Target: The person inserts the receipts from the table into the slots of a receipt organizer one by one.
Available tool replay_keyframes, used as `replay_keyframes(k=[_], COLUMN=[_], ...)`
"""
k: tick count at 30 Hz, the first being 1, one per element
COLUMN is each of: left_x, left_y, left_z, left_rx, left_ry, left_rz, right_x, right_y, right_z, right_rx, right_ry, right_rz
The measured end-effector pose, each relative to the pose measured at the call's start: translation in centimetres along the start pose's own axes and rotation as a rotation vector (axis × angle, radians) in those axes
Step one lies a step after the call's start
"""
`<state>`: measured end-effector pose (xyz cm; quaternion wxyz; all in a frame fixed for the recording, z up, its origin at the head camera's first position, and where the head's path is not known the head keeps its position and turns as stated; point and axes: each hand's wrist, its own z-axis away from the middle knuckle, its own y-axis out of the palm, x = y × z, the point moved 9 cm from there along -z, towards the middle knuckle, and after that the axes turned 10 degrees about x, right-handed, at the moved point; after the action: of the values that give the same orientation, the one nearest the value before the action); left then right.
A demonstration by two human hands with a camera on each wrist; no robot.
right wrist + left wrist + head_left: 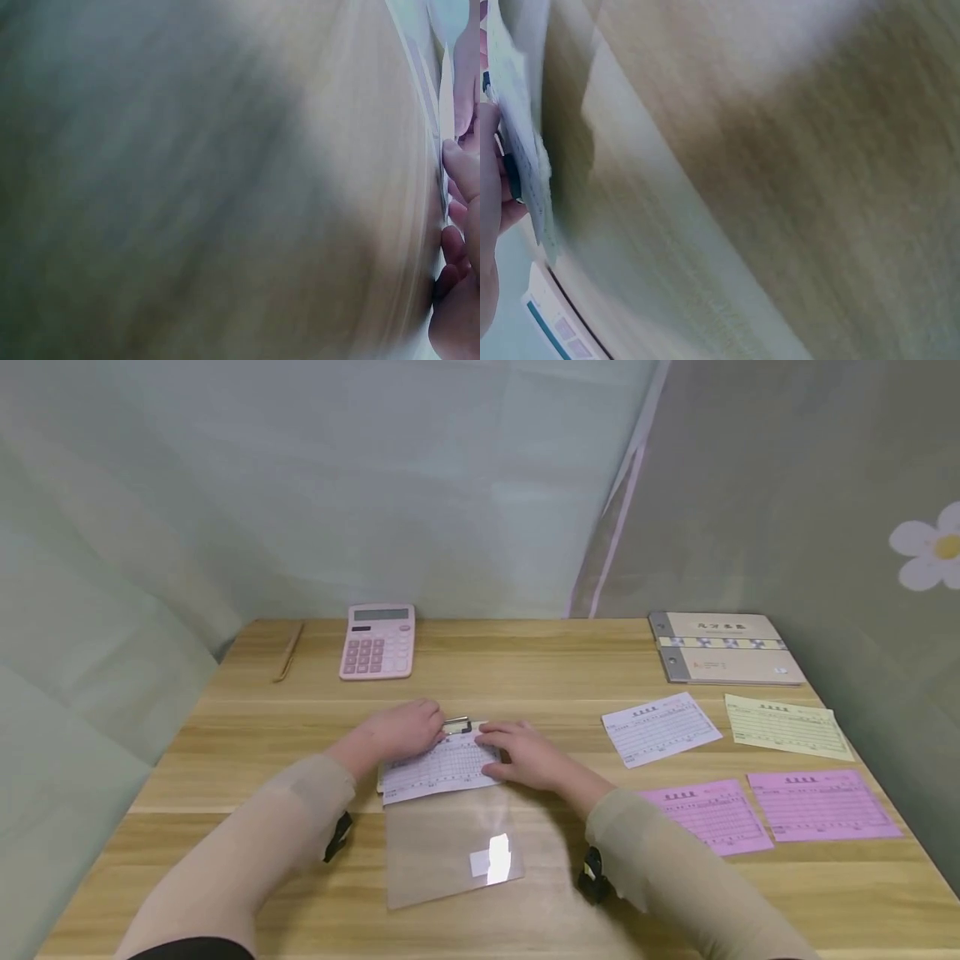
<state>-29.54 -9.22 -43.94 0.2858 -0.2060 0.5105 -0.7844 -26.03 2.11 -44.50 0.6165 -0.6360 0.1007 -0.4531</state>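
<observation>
A clear clipboard (442, 860) lies at the middle of the table, with a printed white slip (427, 777) over its upper part. Under the slip's left edge a bit of another sheet shows. My left hand (408, 731) grips the metal clip (457, 724) at the board's top; in the left wrist view, fingers lie on both sides of a dark part of it. At the slip's right edge, my right hand (528, 756) touches the paper with spread fingers and thumb. The right wrist view shows the thumb (459, 161) against the paper's edge.
At the back left are a pink calculator (377, 643) and a thin golden pen (288, 652). To the right lie a white slip (662, 731), a yellow slip (787, 727) and two pink slips (825, 806). A bound booklet (727, 660) sits behind them, near the curtain.
</observation>
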Motion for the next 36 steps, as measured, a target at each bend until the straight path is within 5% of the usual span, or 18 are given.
replay_keyframes(k=[22,36], left_x=[0.03,0.62], left_y=[0.14,0.44], left_z=[0.35,-0.01], left_rx=[-0.116,-0.082], left_ry=[0.042,0.01], left_rz=[0.005,0.048], right_x=[0.01,-0.2], right_y=[0.08,0.22], right_z=[0.24,-0.12], right_rx=[0.012,0.045], right_ry=[-0.006,-0.004], right_rz=[-0.01,0.013])
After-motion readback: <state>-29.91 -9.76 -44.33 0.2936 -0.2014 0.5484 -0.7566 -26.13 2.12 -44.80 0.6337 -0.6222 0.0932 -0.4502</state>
